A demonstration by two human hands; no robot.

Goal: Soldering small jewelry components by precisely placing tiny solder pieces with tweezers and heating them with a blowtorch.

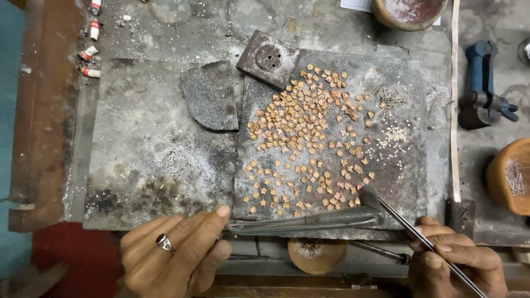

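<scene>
My left hand (174, 251), with a ring on one finger, pinches the near end of long metal tweezers (303, 221) that lie along the front edge of a dark stone slab (411, 182). My right hand (455, 265) grips a thin metal rod tool (400, 221) whose flattened tip rests on the slab beside several small copper star-shaped pieces (306, 138). Those pieces are spread over the slab's middle. A cluster of tiny pale beads (389, 138) and a heap of fine wire bits (393, 96) lie to their right.
A dark square block with holes (269, 59) and a grey stone shard (211, 96) sit at the back. A blue clamp tool (481, 88), a clay bowl (408, 11), a wooden cup with pins (510, 176) and a round wooden knob (316, 255) surround the slab.
</scene>
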